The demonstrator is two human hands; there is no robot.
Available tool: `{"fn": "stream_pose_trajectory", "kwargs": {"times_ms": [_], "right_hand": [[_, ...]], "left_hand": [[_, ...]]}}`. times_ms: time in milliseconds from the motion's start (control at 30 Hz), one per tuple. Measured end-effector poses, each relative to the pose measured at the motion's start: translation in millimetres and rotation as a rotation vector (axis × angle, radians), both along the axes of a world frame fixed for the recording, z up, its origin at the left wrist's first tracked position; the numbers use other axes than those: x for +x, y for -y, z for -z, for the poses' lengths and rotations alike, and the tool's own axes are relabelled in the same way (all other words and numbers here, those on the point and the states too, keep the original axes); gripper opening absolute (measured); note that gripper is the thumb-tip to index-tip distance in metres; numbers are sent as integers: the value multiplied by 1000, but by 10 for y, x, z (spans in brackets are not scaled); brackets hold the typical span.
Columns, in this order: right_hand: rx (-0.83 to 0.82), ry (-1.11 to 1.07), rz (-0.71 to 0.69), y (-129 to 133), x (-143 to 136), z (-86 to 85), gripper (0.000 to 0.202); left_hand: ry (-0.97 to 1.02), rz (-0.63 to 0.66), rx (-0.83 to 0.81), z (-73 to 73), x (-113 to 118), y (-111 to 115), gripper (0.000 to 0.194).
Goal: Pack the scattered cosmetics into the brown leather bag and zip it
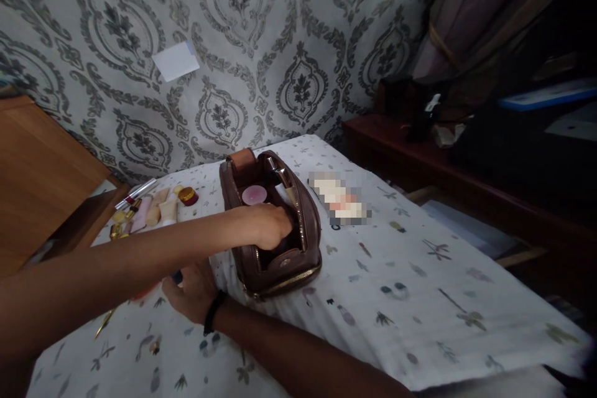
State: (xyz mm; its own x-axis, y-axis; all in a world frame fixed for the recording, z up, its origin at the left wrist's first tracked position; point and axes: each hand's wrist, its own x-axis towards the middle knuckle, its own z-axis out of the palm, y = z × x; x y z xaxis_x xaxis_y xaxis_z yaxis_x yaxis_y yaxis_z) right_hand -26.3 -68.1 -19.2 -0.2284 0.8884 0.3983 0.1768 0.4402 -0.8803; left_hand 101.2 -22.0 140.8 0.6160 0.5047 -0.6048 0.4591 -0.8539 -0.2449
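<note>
A brown cosmetic bag [233,211] stands unzipped on the bed-like patterned surface. My left hand [270,227] reaches down into it, fingers curled; their tips and anything in them are hidden. Inside the bag lie a round pink compact [254,195] and makeup tubes with shiny caps [282,177]. Under my left forearm, my right hand [193,292], with a black band at the wrist, is crossed over to the left of the bag. Its fingers are closed around a small dark item [177,276], mostly covered. Something orange [145,292] lies beside that hand, partly hidden.
Several cosmetics, including a cream tube [168,210] and a red jar with gold lid [188,196], lie left of the bag. A blurred-out phone-shaped item [340,199] lies on the right. A gold slim tool [103,324] is at front left. Wooden furniture [46,180] borders the left.
</note>
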Motion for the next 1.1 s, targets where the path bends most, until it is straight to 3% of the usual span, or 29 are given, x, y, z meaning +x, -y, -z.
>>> {"fn": "stream_pose_trajectory", "kwargs": {"times_ms": [100, 233, 367, 500, 633, 733, 833, 933, 1100], "right_hand": [[11, 1, 23, -3, -4, 7, 27], [19, -31, 25, 2, 27, -16, 30], [25, -46, 17, -2, 68, -44, 33], [-4, -45, -8, -16, 93, -56, 36], [-26, -68, -27, -17, 110, -48, 39], [-40, -92, -37, -23, 104, -15, 42], [-23, -98, -41, -33, 91, 22, 43], [-28, -101, -43, -37, 87, 37, 43], [-46, -115, -55, -31, 103, 25, 41]], "left_hand": [[12, -6, 22, -63, -17, 8, 19], [107, -42, 144, -279, -168, 37, 16], [509, -58, 232, -473, -524, 34, 21], [877, -176, 360, -491, -1071, -153, 25], [977, -413, 461, -301, -1785, -608, 27], [941, -734, 427, -90, -2326, -995, 25], [912, -889, 434, 154, -2702, -1274, 24], [896, -963, 410, 428, -2847, -1417, 29], [852, -1003, 388, 824, -2760, -1502, 42]]}}
